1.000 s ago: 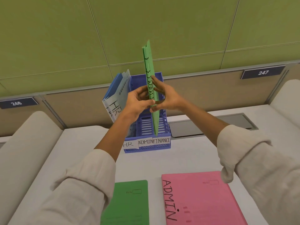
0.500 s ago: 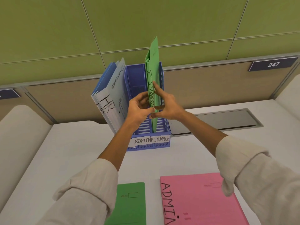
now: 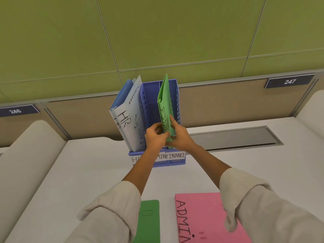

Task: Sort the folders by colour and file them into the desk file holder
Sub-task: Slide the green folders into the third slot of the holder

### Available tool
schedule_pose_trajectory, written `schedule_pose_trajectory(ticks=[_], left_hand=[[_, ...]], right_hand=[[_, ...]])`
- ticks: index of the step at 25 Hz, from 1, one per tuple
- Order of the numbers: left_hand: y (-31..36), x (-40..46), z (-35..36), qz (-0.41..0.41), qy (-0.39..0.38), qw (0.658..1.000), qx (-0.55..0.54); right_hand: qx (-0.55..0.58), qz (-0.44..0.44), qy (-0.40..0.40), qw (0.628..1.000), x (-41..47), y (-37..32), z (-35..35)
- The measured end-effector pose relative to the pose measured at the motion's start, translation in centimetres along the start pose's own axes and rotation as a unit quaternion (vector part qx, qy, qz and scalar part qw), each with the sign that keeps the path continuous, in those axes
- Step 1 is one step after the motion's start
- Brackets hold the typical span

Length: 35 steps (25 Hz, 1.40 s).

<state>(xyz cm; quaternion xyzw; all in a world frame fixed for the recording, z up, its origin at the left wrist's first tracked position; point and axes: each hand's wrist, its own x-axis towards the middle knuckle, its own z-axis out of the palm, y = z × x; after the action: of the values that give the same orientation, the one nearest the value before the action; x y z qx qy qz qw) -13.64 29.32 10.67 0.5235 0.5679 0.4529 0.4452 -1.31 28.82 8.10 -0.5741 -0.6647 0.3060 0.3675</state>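
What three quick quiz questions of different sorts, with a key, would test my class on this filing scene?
1. True or false: the pink folder stands in the file holder.
2. Which slot label sits below the upright green folder: A) HR B) FINANCE
3. Fill in: both the left hand and right hand grip the upright ____ folder.

Key: 1 false, it lies flat on the desk; 2 B; 3 green.

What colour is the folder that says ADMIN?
Pink. The ADMIN folder lies flat on the desk near the person, seen clearly in the head view.
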Motion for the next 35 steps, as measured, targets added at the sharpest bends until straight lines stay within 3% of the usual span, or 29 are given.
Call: schedule_pose_trajectory(ticks=[8, 16, 23, 26, 28, 31, 35], left_hand=[[-0.2, -7.2, -4.4, -0.02, 0.002, 0.999, 0.03], [-7.2, -15.8, -11.0, -0.039, 0.04, 0.977, 0.204], [-12.4, -22.5, -17.8, -0.1, 0.021, 0.925, 0.366], [-13.1, -24.5, -20.0, -0.211, 0.026, 0.859, 0.466], [-13.9, -25.8, -21.5, -0.271, 0.015, 0.841, 0.469], [-15.6, -27.2, -23.9, -0.289, -0.015, 0.858, 0.424], [-16.8, -27.7, -26.9, -0.271, -0.03, 0.905, 0.328]], right_hand=[[-0.041, -0.009, 0.037, 0.998, -6.8, -2.9, -0.3], [-0.06, 0.042, -0.024, 0.997, -17.3, -3.3, 6.4], [-0.112, 0.097, -0.131, 0.98, -24.5, -4.3, 11.9], [-0.15, 0.117, -0.163, 0.968, -26.1, -5.1, 13.6], [-0.174, 0.139, -0.204, 0.953, -27.2, -5.8, 14.7], [-0.179, 0.195, -0.251, 0.931, -29.4, -6.7, 16.7], [-0.139, 0.254, -0.199, 0.936, -32.4, -7.6, 19.1]])
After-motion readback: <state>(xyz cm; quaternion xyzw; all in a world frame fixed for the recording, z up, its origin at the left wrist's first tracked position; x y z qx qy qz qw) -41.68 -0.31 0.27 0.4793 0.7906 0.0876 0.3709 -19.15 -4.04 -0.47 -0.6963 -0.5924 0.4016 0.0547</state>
